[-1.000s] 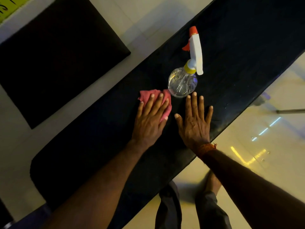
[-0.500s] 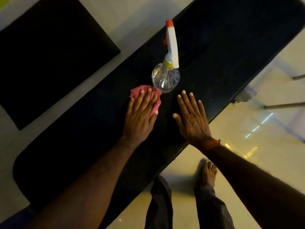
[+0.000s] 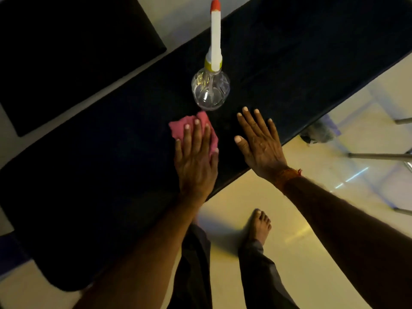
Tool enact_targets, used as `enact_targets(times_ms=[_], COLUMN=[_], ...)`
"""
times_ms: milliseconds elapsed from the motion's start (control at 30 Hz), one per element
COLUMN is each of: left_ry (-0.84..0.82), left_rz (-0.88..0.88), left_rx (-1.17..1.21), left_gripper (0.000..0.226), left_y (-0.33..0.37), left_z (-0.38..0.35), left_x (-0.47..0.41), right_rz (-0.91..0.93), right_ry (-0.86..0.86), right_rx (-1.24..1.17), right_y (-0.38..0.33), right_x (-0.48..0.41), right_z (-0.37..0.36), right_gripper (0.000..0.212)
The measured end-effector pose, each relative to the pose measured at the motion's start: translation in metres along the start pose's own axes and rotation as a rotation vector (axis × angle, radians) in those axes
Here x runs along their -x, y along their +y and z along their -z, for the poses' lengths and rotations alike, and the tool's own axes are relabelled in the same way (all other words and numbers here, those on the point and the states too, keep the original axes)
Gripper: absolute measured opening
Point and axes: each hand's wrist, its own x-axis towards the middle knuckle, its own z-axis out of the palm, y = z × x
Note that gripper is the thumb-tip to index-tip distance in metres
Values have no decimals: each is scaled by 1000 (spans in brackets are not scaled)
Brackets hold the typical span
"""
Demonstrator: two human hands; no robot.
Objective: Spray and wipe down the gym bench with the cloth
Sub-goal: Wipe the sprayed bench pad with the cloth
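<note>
On the black padded worktop [image 3: 89, 170], the left hand [image 3: 196, 161] lay flat, straight fingers pressing the pink cloth [image 3: 177, 130]. Just beyond it stood a clear spray bottle [image 3: 210, 91]. The right hand [image 3: 260, 143] rested open on the worktop, fingers spread, holding nothing.

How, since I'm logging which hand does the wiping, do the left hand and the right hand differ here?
The left hand presses the pink cloth; the right hand lies on the bare bench. The left hand's fingers sit close together; the right hand's are spread, thumb out. The right hand's wrist has an orange band; the left hand's wrist is bare. Both are palm down with straight fingers.
</note>
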Motion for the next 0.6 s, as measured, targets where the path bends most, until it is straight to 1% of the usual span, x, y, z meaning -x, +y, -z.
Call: enact_targets(times_ms=[100, 167, 200, 233, 300, 333, 367, 433, 467, 500, 533, 600], left_ry=[-25, -22, -5, 21, 69, 89, 93, 62, 37, 16, 13, 42], left_rz=[-201, -229, -197, -124, 103, 175, 183, 32, -44, -82, -81, 24], left_rx=[-34, -37, -25, -7, 45, 70, 81, 72, 59, 55, 59, 68], left_gripper=[65, 63, 61, 60, 60, 60, 61, 62, 62, 60, 58, 58], left_y=[24, 23, 22, 23, 37, 52, 68, 97, 101, 96, 87, 62], left_z=[-8, -11, -10, -10, -9, -9, -11, -17, -18, -18, -15, -7], left_x=[54, 60, 53, 44, 28, 26, 30, 51, 60, 63, 61, 46], right_rz=[54, 86, 97, 106, 116, 121, 127, 136, 138, 137, 134, 124], right_ry=[-45, -62, -65, -61, -51, -50, -52, -60, -64, -65, -68, -75], right_rx=[15, 26, 31, 35, 33, 29, 22, 8, 6, 7, 7, 2], right_y=[10, 16, 20, 24, 31, 34, 35, 37, 38, 38, 38, 37], right_x=[1, 1, 0, 0, -1, 0, 0, 0, 0, 0, -1, -2], right_z=[8, 12, 14, 15, 16, 16, 17, 18, 19, 20, 21, 21], right_gripper=[74, 74, 74, 74, 74, 73, 72, 70, 69, 68, 67, 66])
